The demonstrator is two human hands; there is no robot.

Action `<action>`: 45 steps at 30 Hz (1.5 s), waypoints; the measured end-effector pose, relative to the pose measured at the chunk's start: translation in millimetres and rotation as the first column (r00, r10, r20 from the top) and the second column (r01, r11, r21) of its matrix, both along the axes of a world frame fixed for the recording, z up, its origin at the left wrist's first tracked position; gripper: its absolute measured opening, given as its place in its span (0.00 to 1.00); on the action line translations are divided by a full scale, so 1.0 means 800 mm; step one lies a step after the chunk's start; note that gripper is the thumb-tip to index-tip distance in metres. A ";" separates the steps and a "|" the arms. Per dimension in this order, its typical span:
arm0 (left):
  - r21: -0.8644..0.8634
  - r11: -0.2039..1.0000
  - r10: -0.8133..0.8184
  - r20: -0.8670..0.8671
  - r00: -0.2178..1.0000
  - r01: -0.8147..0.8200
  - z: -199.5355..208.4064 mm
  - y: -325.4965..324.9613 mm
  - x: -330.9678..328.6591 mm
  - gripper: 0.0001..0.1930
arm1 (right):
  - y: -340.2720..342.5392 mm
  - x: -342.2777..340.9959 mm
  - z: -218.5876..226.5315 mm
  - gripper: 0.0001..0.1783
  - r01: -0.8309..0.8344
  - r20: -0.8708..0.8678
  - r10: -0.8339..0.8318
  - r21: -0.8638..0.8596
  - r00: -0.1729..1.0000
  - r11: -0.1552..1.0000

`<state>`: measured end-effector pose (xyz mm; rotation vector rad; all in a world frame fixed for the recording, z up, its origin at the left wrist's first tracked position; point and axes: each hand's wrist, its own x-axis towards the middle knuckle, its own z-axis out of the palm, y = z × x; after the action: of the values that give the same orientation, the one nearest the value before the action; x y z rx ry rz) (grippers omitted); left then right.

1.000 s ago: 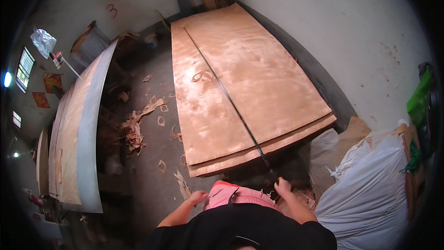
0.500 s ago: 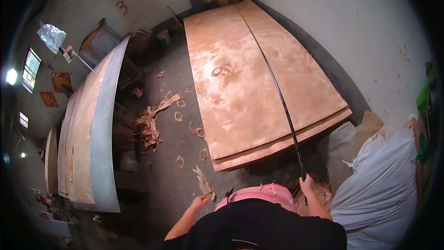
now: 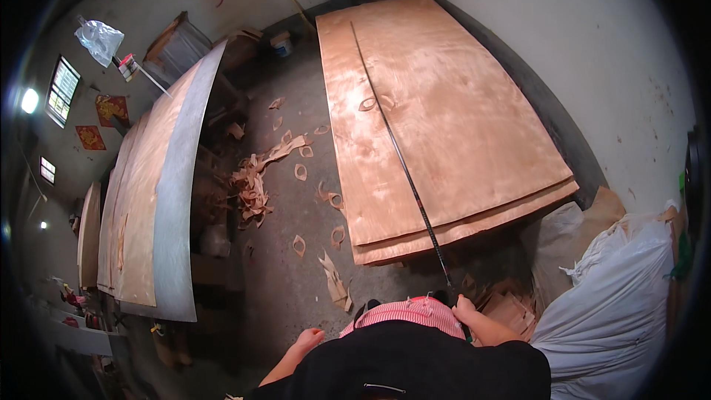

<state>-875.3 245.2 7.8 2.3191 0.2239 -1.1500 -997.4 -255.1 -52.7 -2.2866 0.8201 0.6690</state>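
My right hand [image 3: 466,312] is wrapped round the near end of a long, thin black rod [image 3: 412,186]. Away from me, the rod stretches over a stack of large, light-brown wood sheets [image 3: 481,133], its tip near the stack's far left part. Whether it touches the top sheet I cannot tell. Two eye-shaped pieces of thin wood [image 3: 368,104] lie on that sheet, with the rod crossing by them. Down at my left side, my left hand [image 3: 310,338] hangs with its fingers curled together and nothing visible in them.
On the floor to the left lie a heap of wood strips [image 3: 252,196] and several eye-shaped scraps [image 3: 300,244]. Another stack of sheets [image 3: 141,207] stands farther left, with a grey-blue sheet [image 3: 174,200] on its edge. A white plastic cover [image 3: 615,289] bulges at my right.
The rod has swung left across the top sheet, and its far tip now lies left of the stack's middle. My right hand has moved left and lower, closer to my body.
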 end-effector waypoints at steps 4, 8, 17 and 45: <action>-0.185 0.975 -0.113 0.074 0.991 0.125 0.025 -0.102 0.047 0.19 | -0.013 0.024 -0.004 0.16 -0.011 0.064 0.013 -0.026 0.998 1.000; -0.147 0.970 -0.174 0.132 0.976 0.193 0.005 -0.123 0.067 0.19 | -0.018 0.063 -0.014 0.11 0.181 0.277 -0.201 0.097 0.940 0.979; -0.088 0.975 -0.205 0.027 0.978 0.206 -0.017 -0.123 0.050 0.18 | -0.039 0.054 0.056 0.13 0.218 0.527 -0.187 0.002 0.829 0.976; -0.152 0.988 0.053 0.244 0.968 -0.016 0.046 0.153 0.272 0.21 | 0.367 0.460 0.157 0.11 -0.213 0.405 -0.057 0.590 0.913 0.779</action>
<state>-657.8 367.5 44.9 2.2880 0.0827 -0.8199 -629.1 38.1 72.5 -1.7464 0.2362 0.3930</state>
